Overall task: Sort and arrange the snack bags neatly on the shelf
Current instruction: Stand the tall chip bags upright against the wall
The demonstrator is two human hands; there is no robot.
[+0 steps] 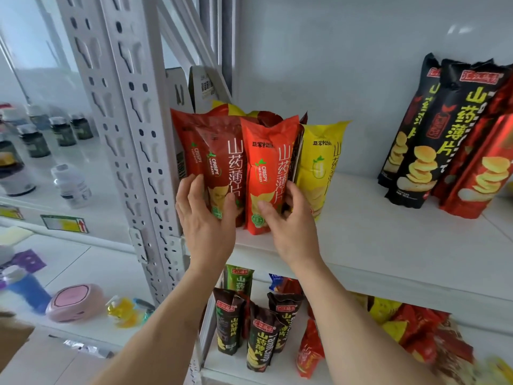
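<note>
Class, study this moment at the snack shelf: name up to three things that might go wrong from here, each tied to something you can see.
1. The orange bag stands close to the shelf front edge; a nudge from the right hand may tip it off.
2. The dark red bags are pressed tightly under the left hand; squeezing might crush the chips.
3. The yellow bag stands beside the group with no hand on it and could topple.
</note>
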